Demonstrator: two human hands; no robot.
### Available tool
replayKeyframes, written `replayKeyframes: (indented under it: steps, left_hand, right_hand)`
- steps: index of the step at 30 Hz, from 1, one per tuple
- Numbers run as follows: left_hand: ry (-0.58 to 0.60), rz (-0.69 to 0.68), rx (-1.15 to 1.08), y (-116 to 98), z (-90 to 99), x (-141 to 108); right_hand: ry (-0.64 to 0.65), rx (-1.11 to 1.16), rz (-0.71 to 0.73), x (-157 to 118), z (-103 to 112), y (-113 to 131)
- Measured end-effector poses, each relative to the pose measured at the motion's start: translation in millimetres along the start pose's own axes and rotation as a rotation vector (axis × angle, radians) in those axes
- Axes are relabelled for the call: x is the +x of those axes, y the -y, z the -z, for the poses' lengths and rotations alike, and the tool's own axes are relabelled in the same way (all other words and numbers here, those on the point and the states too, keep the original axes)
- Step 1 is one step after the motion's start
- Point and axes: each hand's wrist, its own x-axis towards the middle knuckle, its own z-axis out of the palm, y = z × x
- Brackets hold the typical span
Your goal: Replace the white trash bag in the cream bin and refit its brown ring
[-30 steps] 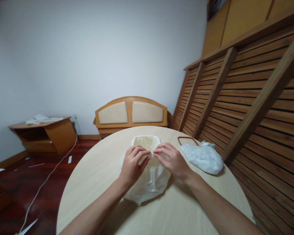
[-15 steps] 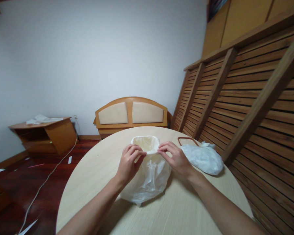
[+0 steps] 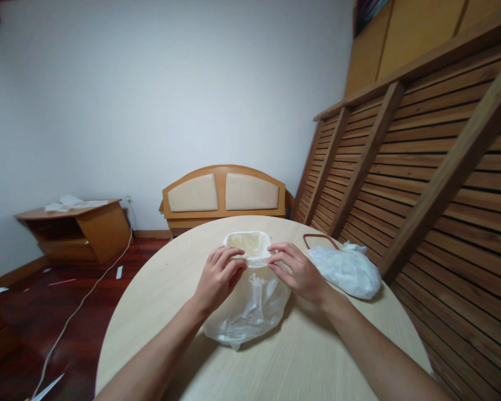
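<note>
Two-handed grip on a translucent white bag (image 3: 246,320) lining a container (image 3: 247,243)

The container stands on the round, pale counter (image 3: 150,312), its open mouth between and slightly beyond the hands. The bag lines the interior, folds over the rim and hangs loosely down the near side, its crumpled lower end spreading below and between the wrists. Left hand (image 3: 220,275): thumb and fingertips closed about the bag's folded edge at the near left of the rim. Right hand (image 3: 298,274): likewise closed at the near right; the two are apart, with a short stretch of rim between them. To the right of the right hand lies a bunched, pale bag (image 3: 346,270), and just behind it a reddish-brown loop (image 3: 318,235). Beyond both hands, past the counter, is a headboard (image 3: 221,192) with two cream panels; a slatted wooden frame (image 3: 417,178) leans at far right.
</note>
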Motion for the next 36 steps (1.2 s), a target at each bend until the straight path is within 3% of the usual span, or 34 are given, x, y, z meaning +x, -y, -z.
replayKeyframes:
  steps: [4, 9, 14, 19, 22, 26, 31, 36]
  left_hand:
    - [0.004, 0.019, -0.067, 2.7, 0.4, 0.8]
    - [0.01, 0.076, -0.079, 4.2, -1.3, 1.0]
    - [0.043, 0.11, -0.016, 13.4, -3.6, -4.1]
    - [0.073, 0.133, -0.014, 19.9, -4.1, -5.7]
    - [0.063, 0.154, -0.029, 20.7, -5.3, -5.6]
    - [0.045, 0.185, -0.042, 21.6, -7.5, -6.9]
    - [0.035, 0.206, -0.031, 23.0, -8.8, -8.7]
    - [0.031, 0.208, -0.033, 25.2, -10.1, -10.3]
  right_hand:
    - [0.029, -0.064, 0.036, -0.6, 3.5, 1.1]
    - [0.053, -0.183, 0.22, -0.6, 2.3, 11.6]
    - [0.256, -0.219, 0.34, -1.6, -15.1, 27.5]
    - [0.579, -0.22, 0.207, -4.3, -31.3, 39.0]
    - [0.679, -0.202, 0.12, -8.1, -35.6, 40.3]
    - [0.714, -0.152, 0.066, -8.7, -34.4, 41.4]
    - [0.672, -0.084, 0.091, -4.0, -30.9, 50.9]
    - [0.73, -0.125, 0.084, -11.3, -46.4, 52.9]
